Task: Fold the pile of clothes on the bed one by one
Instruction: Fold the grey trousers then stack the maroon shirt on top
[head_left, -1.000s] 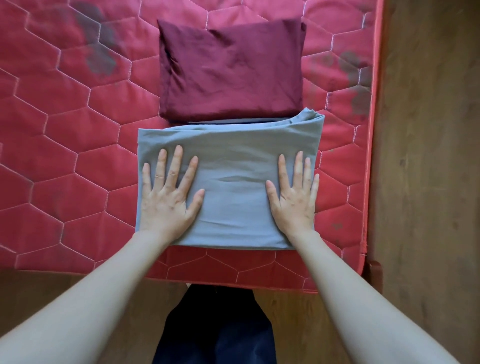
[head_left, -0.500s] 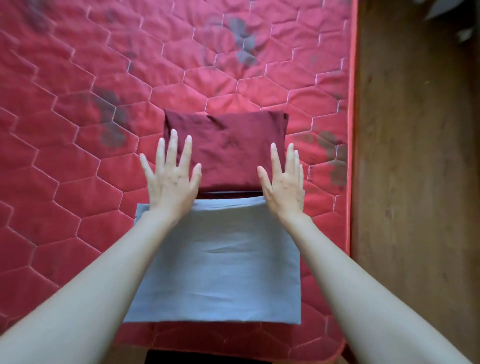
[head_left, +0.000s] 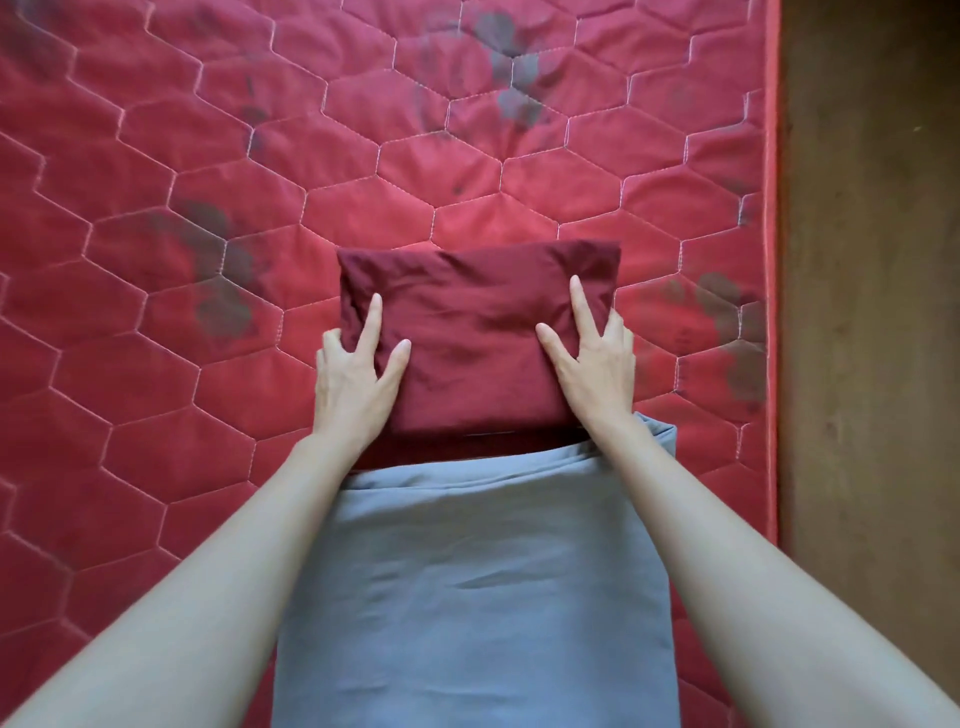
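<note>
Both hands have left the grey folded garment (head_left: 478, 587) since the earlier frames and now sit on the maroon folded garment (head_left: 478, 332).

Item 1, maroon folded garment: rectangular bundle on the bed, at the centre of view, its near edge just beyond the grey piece's far edge; whether the two overlap cannot be told. Surface lightly creased.

Item 2, left hand (head_left: 356, 374): grips the maroon bundle's 9 o'clock side; index finger and thumb lie on top of the cloth, remaining fingers curl round the side edge.

Item 3, right hand (head_left: 592, 358): grips the 3 o'clock side in mirrored fashion; index finger and thumb on top, other fingers wrapped over the edge.

Item 4, grey folded garment: flat smooth rectangle at 6 o'clock from the maroon piece, running to the bottom of view between the two forearms.

Item 5, bed mattress (head_left: 156, 260): red, quilted in a hexagon stitch, with dark blotches at 12, 9 and 3 o'clock from the bundle.

Item 6, wooden floor (head_left: 872, 312): brown strip along the mattress's 3 o'clock edge.
</note>
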